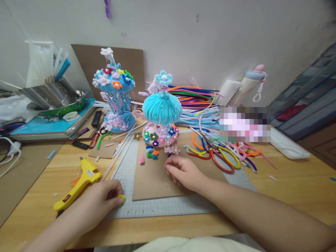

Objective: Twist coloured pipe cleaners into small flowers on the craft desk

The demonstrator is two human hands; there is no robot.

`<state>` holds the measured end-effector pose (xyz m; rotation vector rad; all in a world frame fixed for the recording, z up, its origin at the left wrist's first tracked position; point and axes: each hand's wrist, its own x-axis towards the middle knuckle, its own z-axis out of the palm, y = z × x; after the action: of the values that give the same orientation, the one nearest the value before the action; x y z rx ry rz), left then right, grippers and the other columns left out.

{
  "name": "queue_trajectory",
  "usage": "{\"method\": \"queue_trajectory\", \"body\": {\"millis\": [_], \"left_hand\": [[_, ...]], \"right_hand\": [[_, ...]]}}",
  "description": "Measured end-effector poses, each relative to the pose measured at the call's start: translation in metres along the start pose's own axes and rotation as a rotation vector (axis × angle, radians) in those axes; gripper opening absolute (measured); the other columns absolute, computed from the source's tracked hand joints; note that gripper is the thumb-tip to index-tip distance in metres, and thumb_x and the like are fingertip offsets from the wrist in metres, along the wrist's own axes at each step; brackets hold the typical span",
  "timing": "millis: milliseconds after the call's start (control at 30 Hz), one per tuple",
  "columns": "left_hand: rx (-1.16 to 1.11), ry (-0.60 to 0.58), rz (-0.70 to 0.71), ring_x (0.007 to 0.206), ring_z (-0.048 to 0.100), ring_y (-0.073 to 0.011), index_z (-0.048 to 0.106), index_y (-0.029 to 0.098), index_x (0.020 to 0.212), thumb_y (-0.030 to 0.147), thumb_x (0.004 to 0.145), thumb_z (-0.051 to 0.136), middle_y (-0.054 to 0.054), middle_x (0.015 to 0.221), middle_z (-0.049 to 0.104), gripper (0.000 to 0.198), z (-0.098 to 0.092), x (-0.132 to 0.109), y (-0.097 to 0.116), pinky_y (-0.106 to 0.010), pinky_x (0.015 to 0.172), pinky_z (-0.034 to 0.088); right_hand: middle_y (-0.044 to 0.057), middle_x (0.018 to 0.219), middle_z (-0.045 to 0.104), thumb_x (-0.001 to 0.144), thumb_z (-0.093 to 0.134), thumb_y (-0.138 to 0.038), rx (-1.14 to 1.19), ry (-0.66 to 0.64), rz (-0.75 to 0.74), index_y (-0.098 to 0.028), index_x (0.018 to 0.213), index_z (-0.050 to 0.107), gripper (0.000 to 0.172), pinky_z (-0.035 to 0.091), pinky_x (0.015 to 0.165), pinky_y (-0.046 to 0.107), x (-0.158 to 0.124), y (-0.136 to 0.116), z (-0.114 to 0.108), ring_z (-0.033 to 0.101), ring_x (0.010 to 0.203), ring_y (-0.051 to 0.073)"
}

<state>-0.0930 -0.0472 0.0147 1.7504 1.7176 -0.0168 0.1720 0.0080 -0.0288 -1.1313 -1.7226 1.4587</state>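
Observation:
Between the thumb and finger of my left hand [111,194] is a small yellow fuzzy piece [121,197], probably pipe cleaner. My right hand [182,171] hovers over a cardboard sheet [152,185] with its fingers curled together; whatever they may hold is hidden. Just beyond it lie pale pink flowers [175,150], small coiled coloured pieces [152,153] and a pink piece [142,160]. Behind these stands a blue-domed pipe-cleaner jellyfish [162,108] on a pink base covered in little flowers. A yellow glue gun [85,176] rests beside my left hand.
A second flower-covered jellyfish [115,82] stands at the back left. Red-and-yellow-handled scissors [223,161] lie right among pipe-cleaner scraps. Bundled pipe cleaners [194,101] are piled behind. A grey cutting mat [157,208] lies beneath the cardboard. A metal pot [48,96] stands far left.

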Motion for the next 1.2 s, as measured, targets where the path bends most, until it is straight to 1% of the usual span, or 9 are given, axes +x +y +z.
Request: {"method": "queue_trajectory", "body": {"millis": [167,333,433,600,767,833,900,1000,1200], "left_hand": [[0.027,-0.089,-0.018,0.065,0.050,-0.0167,0.060,0.020,0.069,0.029,0.067,0.052,0.001,0.065,0.058,0.013,-0.003,0.002,0.003,-0.023,0.056,0.034],[0.078,-0.082,0.031,0.066,0.049,-0.0159,0.055,0.020,0.067,0.026,0.066,0.052,0.002,0.067,0.057,0.007,-0.002,0.004,0.003,-0.023,0.056,0.033],[0.107,-0.085,0.052,0.064,0.049,-0.0158,0.052,0.020,0.065,0.025,0.065,0.052,0.002,0.065,0.057,0.005,-0.003,0.003,0.006,-0.023,0.054,0.030],[0.148,-0.059,0.085,0.063,0.051,-0.0169,0.055,0.022,0.065,0.022,0.064,0.050,0.001,0.067,0.059,0.005,-0.008,0.002,0.011,-0.024,0.054,0.029],[0.219,-0.092,0.051,0.061,0.053,-0.0190,0.059,0.024,0.062,0.021,0.058,0.053,0.000,0.064,0.061,0.007,-0.013,0.011,0.012,-0.025,0.052,0.027],[0.268,-0.065,0.026,0.062,0.053,-0.0200,0.059,0.024,0.063,0.020,0.055,0.055,0.000,0.064,0.061,0.009,-0.016,0.015,0.017,-0.025,0.052,0.027],[0.330,-0.078,-0.008,0.062,0.054,-0.0213,0.059,0.023,0.065,0.024,0.052,0.061,-0.002,0.067,0.062,0.013,-0.020,0.017,0.023,-0.026,0.052,0.027],[0.416,-0.133,-0.054,0.063,0.054,-0.0228,0.058,0.022,0.063,0.025,0.051,0.064,-0.003,0.069,0.062,0.013,-0.023,0.019,0.030,-0.027,0.053,0.029],[0.446,-0.158,-0.014,0.062,0.055,-0.0243,0.060,0.023,0.063,0.022,0.051,0.065,-0.003,0.065,0.061,0.013,-0.020,0.026,0.027,-0.027,0.052,0.028]], "right_hand": [[-0.004,0.063,0.052,0.082,0.044,-0.025,-0.018,-0.008,-0.003,-0.017,0.081,0.052,0.012,0.036,0.042,0.017,0.000,0.000,0.000,0.046,0.041,0.006],[-0.004,0.062,0.051,0.083,0.044,-0.025,-0.012,-0.019,0.001,-0.016,0.081,0.051,0.012,0.036,0.041,0.017,0.000,0.000,0.001,0.045,0.041,0.006],[-0.004,0.061,0.050,0.083,0.044,-0.026,-0.007,-0.026,-0.003,-0.016,0.081,0.051,0.012,0.036,0.041,0.017,0.000,0.000,0.001,0.045,0.041,0.005],[-0.004,0.061,0.051,0.083,0.043,-0.026,-0.021,-0.033,-0.002,-0.016,0.081,0.051,0.013,0.035,0.041,0.016,0.001,0.000,0.000,0.045,0.041,0.005],[-0.003,0.062,0.052,0.082,0.044,-0.025,-0.032,-0.031,0.009,-0.016,0.080,0.052,0.012,0.036,0.042,0.017,0.001,0.000,0.000,0.046,0.042,0.006],[-0.003,0.062,0.052,0.082,0.044,-0.025,-0.037,-0.031,0.015,-0.016,0.080,0.052,0.012,0.036,0.042,0.017,0.000,-0.001,0.000,0.046,0.042,0.006],[-0.003,0.061,0.052,0.082,0.044,-0.026,-0.047,-0.032,0.018,-0.016,0.080,0.052,0.012,0.037,0.042,0.017,0.000,-0.001,0.001,0.046,0.042,0.006],[-0.003,0.061,0.053,0.082,0.045,-0.027,-0.055,-0.039,0.019,-0.016,0.079,0.052,0.013,0.037,0.043,0.017,0.000,-0.001,0.001,0.046,0.042,0.006],[-0.003,0.062,0.053,0.082,0.045,-0.028,-0.053,-0.038,0.027,-0.017,0.078,0.052,0.014,0.036,0.043,0.018,0.001,-0.002,0.001,0.047,0.042,0.007]]}}
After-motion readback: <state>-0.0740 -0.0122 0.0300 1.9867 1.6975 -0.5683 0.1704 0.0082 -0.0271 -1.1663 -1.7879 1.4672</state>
